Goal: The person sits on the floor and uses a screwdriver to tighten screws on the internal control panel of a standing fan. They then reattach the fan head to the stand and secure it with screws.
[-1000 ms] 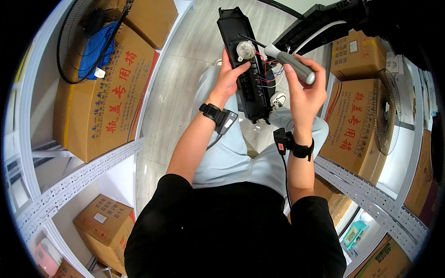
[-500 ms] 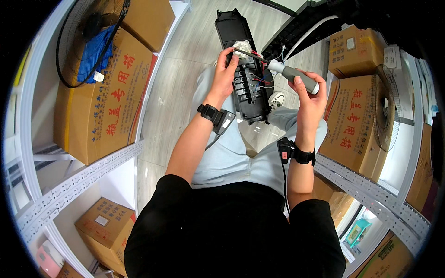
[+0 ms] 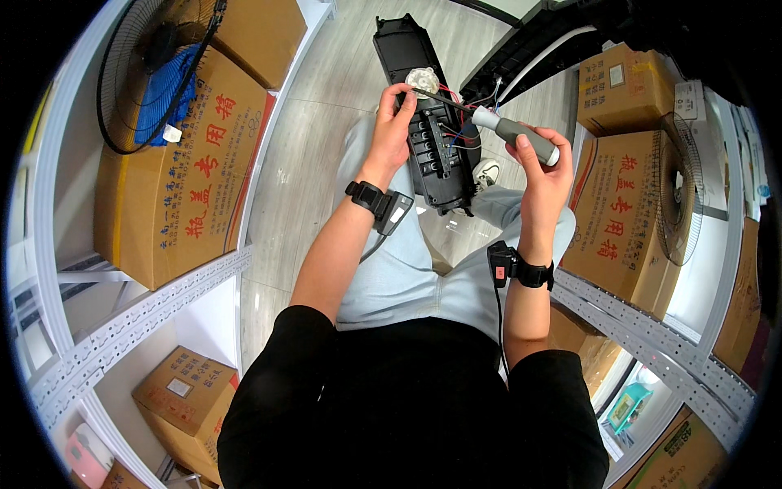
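My right hand [image 3: 538, 155] is wrapped around the grey and white handle of a screwdriver [image 3: 529, 140]. Its dark shaft points left, toward my left hand [image 3: 391, 130]. There, thumb and forefinger are pinched together at the shaft's tip; whatever sits between them is too small to make out. Just beyond those fingertips is a round whitish plastic part [image 3: 423, 79] on a long black plastic housing [image 3: 444, 183]. The housing lies tilted between my legs, with a row of black buttons or keys [image 3: 429, 147] along it. Thin red, blue and white wires [image 3: 463, 138] run out at its right side.
A black column-like part with a white cable [image 3: 538, 61] stands beyond the housing. Metal shelves [image 3: 130, 318] flank me, loaded with cardboard boxes [image 3: 187, 179]. One fan grille [image 3: 114, 90] leans at the left, another [image 3: 676, 191] at the right. Wrist-strapped devices [image 3: 521, 267] trail cables.
The black housing and its round whitish part have shifted very slightly left and up. Both hands and the screwdriver are almost where they were.
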Demonstrator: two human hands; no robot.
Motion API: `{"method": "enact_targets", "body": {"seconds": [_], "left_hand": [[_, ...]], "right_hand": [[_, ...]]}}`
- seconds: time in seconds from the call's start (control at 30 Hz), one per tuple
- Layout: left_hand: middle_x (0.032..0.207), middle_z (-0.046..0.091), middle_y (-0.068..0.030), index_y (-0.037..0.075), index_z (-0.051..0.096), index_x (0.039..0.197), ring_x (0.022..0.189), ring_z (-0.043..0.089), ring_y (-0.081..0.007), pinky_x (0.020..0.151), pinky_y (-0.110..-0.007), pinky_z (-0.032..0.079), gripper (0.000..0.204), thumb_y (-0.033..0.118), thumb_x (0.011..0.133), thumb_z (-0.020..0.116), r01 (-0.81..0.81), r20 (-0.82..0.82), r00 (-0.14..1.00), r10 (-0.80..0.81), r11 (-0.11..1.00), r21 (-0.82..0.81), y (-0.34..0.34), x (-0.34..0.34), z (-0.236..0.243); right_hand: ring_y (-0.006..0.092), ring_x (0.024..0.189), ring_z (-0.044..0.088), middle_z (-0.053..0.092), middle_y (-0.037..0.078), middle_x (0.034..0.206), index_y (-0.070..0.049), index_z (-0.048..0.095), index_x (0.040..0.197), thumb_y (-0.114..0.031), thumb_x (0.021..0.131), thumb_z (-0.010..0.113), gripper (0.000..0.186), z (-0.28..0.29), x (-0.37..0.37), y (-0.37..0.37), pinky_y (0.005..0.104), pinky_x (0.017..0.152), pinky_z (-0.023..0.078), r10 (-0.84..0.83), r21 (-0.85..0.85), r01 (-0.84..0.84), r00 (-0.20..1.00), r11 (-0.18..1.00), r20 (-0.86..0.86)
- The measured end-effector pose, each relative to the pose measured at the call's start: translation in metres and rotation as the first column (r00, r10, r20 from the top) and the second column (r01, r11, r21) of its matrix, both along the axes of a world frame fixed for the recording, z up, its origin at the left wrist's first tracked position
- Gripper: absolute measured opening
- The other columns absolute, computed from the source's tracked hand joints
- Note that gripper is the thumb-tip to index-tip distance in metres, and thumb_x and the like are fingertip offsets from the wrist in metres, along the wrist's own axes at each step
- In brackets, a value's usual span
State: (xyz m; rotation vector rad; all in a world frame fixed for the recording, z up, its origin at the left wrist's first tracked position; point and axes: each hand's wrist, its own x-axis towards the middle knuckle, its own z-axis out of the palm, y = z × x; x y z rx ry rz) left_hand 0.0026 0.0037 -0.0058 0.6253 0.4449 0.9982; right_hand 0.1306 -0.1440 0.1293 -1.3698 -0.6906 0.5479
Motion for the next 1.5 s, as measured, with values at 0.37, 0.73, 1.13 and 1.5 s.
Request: {"method": "enact_targets", "body": {"seconds": [0.37, 0.73, 1.13, 1.5], "left_hand": [[0.097, 0.054, 0.0022, 0.014, 0.053, 0.110, 0.087, 0.053, -0.0077, 0.073, -0.025, 0.049, 0.015, 0.021, 0.097, 0.056, 0.007, 0.058, 0.998, -0.003, 0.998, -0.065, 0.000, -0.002, 0.003], [0.105, 0.057, -0.0024, 0.015, 0.051, 0.112, 0.094, 0.059, -0.0147, 0.077, -0.033, 0.055, 0.014, 0.022, 0.099, 0.051, 0.055, 0.078, 0.996, -0.053, 0.998, -0.027, 0.003, -0.005, -0.003], [0.106, 0.058, -0.0041, 0.016, 0.050, 0.113, 0.095, 0.061, -0.0171, 0.078, -0.035, 0.056, 0.014, 0.019, 0.099, 0.050, 0.097, 0.150, 0.985, -0.090, 0.995, -0.037, 0.005, -0.006, -0.005], [0.106, 0.059, -0.0040, 0.016, 0.050, 0.113, 0.094, 0.062, -0.0170, 0.077, -0.035, 0.056, 0.014, 0.018, 0.099, 0.049, 0.105, 0.150, 0.984, -0.094, 0.992, -0.069, 0.005, -0.006, -0.006]], "right_hand": [[0.0246, 0.101, 0.063, 0.063, 0.019, 0.109, -0.001, 0.053, 0.105, -0.004, 0.087, 0.067, 0.023, -0.006, 0.002, -0.005, 0.0372, 0.083, 0.058, 0.008, 0.027, -0.008, 1.000, 1.000, 0.000], [0.0242, 0.100, 0.063, 0.063, 0.019, 0.109, -0.001, 0.053, 0.106, -0.003, 0.087, 0.066, 0.023, -0.009, 0.004, -0.005, 0.0373, 0.083, 0.058, 0.010, 0.037, -0.009, 0.999, 0.999, -0.034], [0.0222, 0.098, 0.063, 0.063, 0.017, 0.107, 0.000, 0.052, 0.106, -0.002, 0.086, 0.068, 0.026, -0.009, 0.004, -0.006, 0.0344, 0.081, 0.058, -0.005, 0.041, 0.009, 0.996, 0.999, -0.088], [0.0211, 0.105, 0.060, 0.061, 0.017, 0.116, -0.003, 0.053, 0.107, 0.003, 0.082, 0.070, 0.031, -0.010, 0.007, -0.010, 0.0298, 0.083, 0.054, 0.118, 0.077, -0.120, 0.993, 0.990, 0.026]]}}
